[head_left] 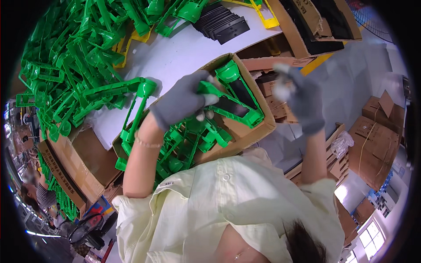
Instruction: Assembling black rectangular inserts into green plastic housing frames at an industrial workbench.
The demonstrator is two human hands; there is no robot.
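Note:
My left hand point(186, 98), in a grey glove with pale fingertips, is closed around the upper end of a green plastic frame point(253, 119) with a black panel set in it. This frame lies tilted over an open cardboard box point(259, 90) in front of me. Another green frame with a black inset point(227, 72) leans inside the box at its far right end. Several green frames without panels point(175, 164) fill the box's left part, partly hidden by my left forearm. My right hand point(302, 98), gloved too, is raised to the right of the box; motion smears its fingers.
A big heap of green plastic frames point(74, 65) covers the left of the white table point(175, 55). Beyond the box lie a stack of black plates point(221, 24) and a yellow frame point(268, 19). Cartons point(372, 144) stand at right. A person point(37, 188) is at far left.

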